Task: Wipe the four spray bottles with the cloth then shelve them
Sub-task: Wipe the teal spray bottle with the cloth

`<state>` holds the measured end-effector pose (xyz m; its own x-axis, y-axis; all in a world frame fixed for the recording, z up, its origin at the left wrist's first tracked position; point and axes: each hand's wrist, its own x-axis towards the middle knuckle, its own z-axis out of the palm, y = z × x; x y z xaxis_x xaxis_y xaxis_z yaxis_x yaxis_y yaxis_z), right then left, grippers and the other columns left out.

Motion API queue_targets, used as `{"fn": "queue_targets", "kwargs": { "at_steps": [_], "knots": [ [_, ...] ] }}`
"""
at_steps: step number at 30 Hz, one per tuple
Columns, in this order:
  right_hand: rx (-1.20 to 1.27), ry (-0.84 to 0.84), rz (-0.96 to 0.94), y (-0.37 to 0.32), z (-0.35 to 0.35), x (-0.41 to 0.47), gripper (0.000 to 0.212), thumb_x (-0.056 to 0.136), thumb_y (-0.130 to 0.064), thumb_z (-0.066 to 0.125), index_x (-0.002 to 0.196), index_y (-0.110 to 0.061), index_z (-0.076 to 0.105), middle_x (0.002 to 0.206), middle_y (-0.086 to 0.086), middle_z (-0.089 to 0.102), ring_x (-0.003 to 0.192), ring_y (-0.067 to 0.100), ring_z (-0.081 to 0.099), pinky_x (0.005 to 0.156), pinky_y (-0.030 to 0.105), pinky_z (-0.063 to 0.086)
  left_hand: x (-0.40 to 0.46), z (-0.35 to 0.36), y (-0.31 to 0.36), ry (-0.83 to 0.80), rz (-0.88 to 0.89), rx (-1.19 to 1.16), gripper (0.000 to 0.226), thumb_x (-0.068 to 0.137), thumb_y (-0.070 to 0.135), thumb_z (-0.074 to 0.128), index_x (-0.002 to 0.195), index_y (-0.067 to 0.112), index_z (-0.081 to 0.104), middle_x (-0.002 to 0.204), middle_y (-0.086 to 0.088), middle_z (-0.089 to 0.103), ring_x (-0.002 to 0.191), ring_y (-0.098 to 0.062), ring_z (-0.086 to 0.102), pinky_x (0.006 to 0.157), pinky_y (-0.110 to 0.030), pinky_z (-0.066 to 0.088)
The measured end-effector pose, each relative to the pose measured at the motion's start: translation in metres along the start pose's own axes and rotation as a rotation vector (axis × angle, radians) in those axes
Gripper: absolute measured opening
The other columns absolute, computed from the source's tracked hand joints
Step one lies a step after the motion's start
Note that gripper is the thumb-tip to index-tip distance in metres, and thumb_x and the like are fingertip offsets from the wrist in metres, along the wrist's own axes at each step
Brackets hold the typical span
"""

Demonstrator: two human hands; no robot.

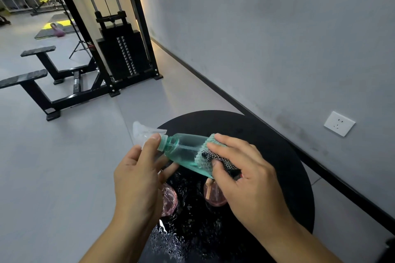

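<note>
A clear green spray bottle [183, 149] lies tilted above the round black table [267, 138], its pale spray head pointing up and left. My left hand [139, 177] grips it at the neck and spray head. My right hand [245, 177] presses a teal cloth [206, 153] with a black-and-white patterned side around the bottle's lower body. Two pink spray bottles stand on the table beneath my hands, one pink bottle [168, 198] on the left and another pink bottle [213, 194] to its right, both partly hidden.
Water drops cover the table's near part [181, 230]. A grey wall with a white socket [339, 123] runs along the right. A black cable weight machine [121, 53] and black benches [34, 79] stand on the grey floor to the left.
</note>
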<state>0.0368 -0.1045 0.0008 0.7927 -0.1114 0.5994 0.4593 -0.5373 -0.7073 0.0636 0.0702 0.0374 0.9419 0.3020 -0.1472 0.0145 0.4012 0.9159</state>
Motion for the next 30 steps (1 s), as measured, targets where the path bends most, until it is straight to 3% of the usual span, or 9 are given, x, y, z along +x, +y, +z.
{"fn": "queue_targets", "kwargs": {
  "at_steps": [3, 9, 15, 20, 22, 24, 26, 30],
  "knots": [
    [0.02, 0.023, 0.036, 0.001, 0.001, 0.001, 0.039, 0.088, -0.001, 0.078, 0.119, -0.024, 0.078, 0.131, -0.017, 0.065, 0.124, 0.011, 0.063, 0.1, 0.026, 0.055, 0.001, 0.0, 0.0, -0.005, -0.012, 0.031, 0.015, 0.105, 0.022, 0.064, 0.096, 0.013, 0.071, 0.096, -0.011, 0.082, 0.077, -0.024, 0.08, 0.053, -0.024, 0.059],
    [-0.059, 0.037, -0.052, 0.006, -0.002, 0.0, 0.039, 0.087, 0.001, 0.077, 0.121, -0.019, 0.077, 0.129, -0.01, 0.066, 0.123, 0.015, 0.061, 0.094, 0.032, 0.059, 0.003, -0.001, 0.002, -0.089, -0.098, 0.095, 0.025, 0.105, 0.029, 0.063, 0.112, 0.008, 0.075, 0.109, -0.01, 0.082, 0.099, -0.026, 0.08, 0.088, -0.045, 0.061],
    [-0.094, 0.036, -0.06, 0.007, -0.002, 0.0, 0.037, 0.086, 0.0, 0.077, 0.119, -0.018, 0.078, 0.129, -0.01, 0.067, 0.121, 0.012, 0.061, 0.094, 0.028, 0.058, 0.004, -0.001, 0.002, -0.136, -0.114, 0.102, 0.035, 0.106, 0.041, 0.059, 0.112, 0.01, 0.074, 0.098, -0.009, 0.083, 0.091, -0.024, 0.081, 0.084, -0.044, 0.061],
    [-0.101, 0.015, -0.034, 0.005, -0.006, 0.003, 0.04, 0.083, 0.007, 0.078, 0.116, -0.015, 0.079, 0.126, -0.004, 0.068, 0.117, 0.011, 0.061, 0.085, -0.001, 0.045, 0.006, -0.003, -0.008, -0.072, -0.057, 0.147, 0.025, 0.106, 0.03, 0.062, 0.1, 0.012, 0.076, 0.082, -0.003, 0.082, 0.073, -0.019, 0.079, 0.075, -0.039, 0.062],
    [-0.148, -0.002, -0.046, 0.005, -0.006, 0.004, 0.038, 0.086, 0.002, 0.077, 0.118, -0.017, 0.078, 0.128, -0.006, 0.068, 0.118, 0.008, 0.061, 0.09, 0.006, 0.049, 0.008, -0.003, -0.012, -0.046, -0.046, 0.152, 0.023, 0.106, 0.026, 0.063, 0.098, 0.01, 0.076, 0.087, -0.008, 0.082, 0.073, -0.021, 0.079, 0.069, -0.033, 0.064],
    [-0.228, -0.021, -0.055, 0.008, -0.006, 0.005, 0.037, 0.089, -0.005, 0.076, 0.122, -0.021, 0.076, 0.131, -0.01, 0.067, 0.12, 0.009, 0.06, 0.101, 0.029, 0.053, 0.009, -0.002, -0.014, -0.045, -0.047, 0.14, 0.021, 0.105, 0.022, 0.063, 0.098, 0.007, 0.076, 0.093, -0.012, 0.082, 0.077, -0.023, 0.08, 0.068, -0.03, 0.065],
    [-0.281, -0.039, -0.055, 0.008, -0.005, 0.006, 0.037, 0.091, -0.01, 0.074, 0.126, -0.024, 0.074, 0.135, -0.011, 0.065, 0.122, 0.009, 0.059, 0.105, 0.042, 0.051, 0.007, 0.0, -0.016, -0.059, -0.034, 0.142, 0.019, 0.105, 0.02, 0.064, 0.098, 0.008, 0.076, 0.097, -0.013, 0.082, 0.082, -0.025, 0.081, 0.073, -0.033, 0.065],
    [-0.292, -0.102, -0.119, 0.001, 0.002, 0.004, 0.037, 0.096, -0.012, 0.071, 0.131, -0.023, 0.07, 0.14, -0.009, 0.063, 0.127, 0.009, 0.056, 0.11, 0.039, 0.048, 0.0, 0.007, -0.025, -0.121, -0.008, 0.174, 0.018, 0.105, 0.022, 0.065, 0.095, 0.015, 0.078, 0.1, -0.01, 0.082, 0.09, -0.025, 0.08, 0.086, -0.042, 0.061]
  ]
}}
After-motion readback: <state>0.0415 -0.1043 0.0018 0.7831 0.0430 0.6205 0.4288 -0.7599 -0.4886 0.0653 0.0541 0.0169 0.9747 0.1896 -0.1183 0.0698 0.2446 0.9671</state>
